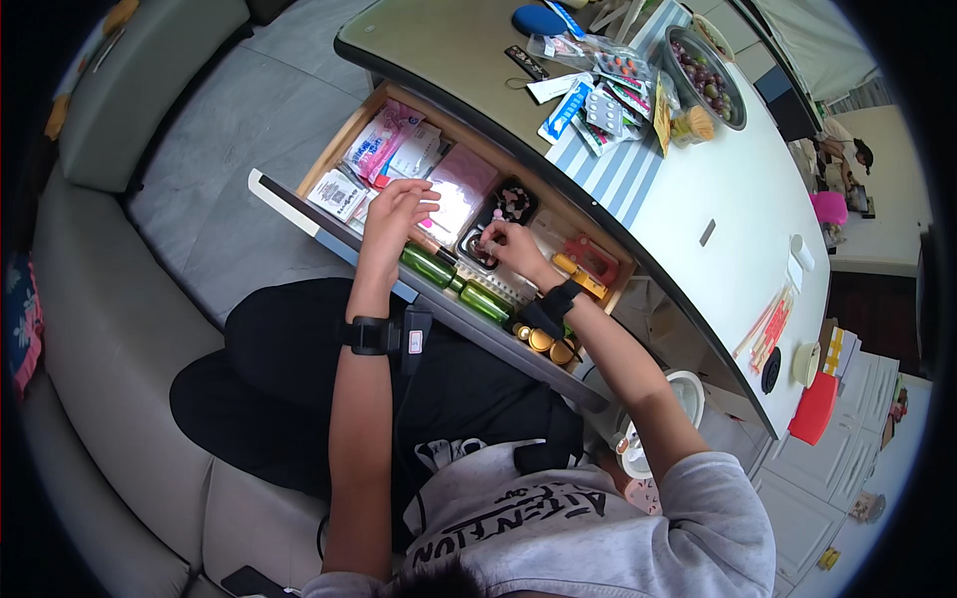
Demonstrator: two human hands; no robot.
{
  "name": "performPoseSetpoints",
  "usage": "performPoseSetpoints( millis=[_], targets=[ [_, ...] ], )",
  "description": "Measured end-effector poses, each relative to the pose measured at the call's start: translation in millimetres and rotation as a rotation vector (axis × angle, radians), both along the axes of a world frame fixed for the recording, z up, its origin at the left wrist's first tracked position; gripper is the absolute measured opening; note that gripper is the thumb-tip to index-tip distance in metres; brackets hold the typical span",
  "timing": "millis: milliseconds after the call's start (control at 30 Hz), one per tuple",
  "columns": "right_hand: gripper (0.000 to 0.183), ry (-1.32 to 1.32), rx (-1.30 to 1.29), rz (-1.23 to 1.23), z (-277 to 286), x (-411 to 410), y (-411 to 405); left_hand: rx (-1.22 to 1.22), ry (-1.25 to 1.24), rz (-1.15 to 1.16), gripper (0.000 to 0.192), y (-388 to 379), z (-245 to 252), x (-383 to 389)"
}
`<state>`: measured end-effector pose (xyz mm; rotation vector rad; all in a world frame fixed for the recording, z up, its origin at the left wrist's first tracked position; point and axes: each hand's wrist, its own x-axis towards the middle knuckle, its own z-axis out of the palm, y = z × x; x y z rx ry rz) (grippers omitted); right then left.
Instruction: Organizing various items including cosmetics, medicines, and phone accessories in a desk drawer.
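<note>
An open wooden drawer (329,155) full of small goods lies before me. My left hand (395,224) hovers over its left part, fingers apart and nothing in them, beside a pink translucent flat case (462,183). My right hand (517,250) reaches into a small black-rimmed container (469,247), thumb and fingertips close together. Whether they pinch something small is hidden. Just behind it sits a black tray (516,196) with dark and pink hair ties. Two green bottles (486,300) lie along the drawer front, near gold-capped items (540,341).
Above the drawer is a table (665,247) bearing blister packs (604,111), a metal bowl of grapes (703,78) and a toothpick holder (692,125). A white bin (684,396) stands below my right arm. A grey sofa (112,321) curves along the left. Another person (841,146) is far back.
</note>
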<state>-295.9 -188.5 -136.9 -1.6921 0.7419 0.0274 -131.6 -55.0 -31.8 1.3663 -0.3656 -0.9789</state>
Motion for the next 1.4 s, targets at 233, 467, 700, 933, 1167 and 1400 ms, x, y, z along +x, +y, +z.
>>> performPoseSetpoints(
  millis=[233,467,700,933,1167,1400],
  targets=[
    [0.016,-0.171,-0.596,0.072,13,-5,3,0.017,0.002,-0.006,0.02,-2,-1,0],
    [0.026,-0.041,-0.766,0.165,21,-21,-2,0.019,-0.006,-0.001,0.019,-3,1,-2],
    [0.03,0.108,-0.842,0.367,25,-24,3,0.012,-0.009,0.006,0.019,-2,-1,1],
    [0.007,0.206,-0.98,0.314,15,-18,-4,0.032,-0.024,-0.015,0.02,-9,9,0],
    [0.016,0.125,-1.077,0.42,36,-1,16,0.014,-0.005,0.028,0.019,4,-11,1],
    [0.02,-0.268,-0.874,0.143,227,21,-39,0.011,-0.02,0.118,0.017,2,-3,1]
  ],
)
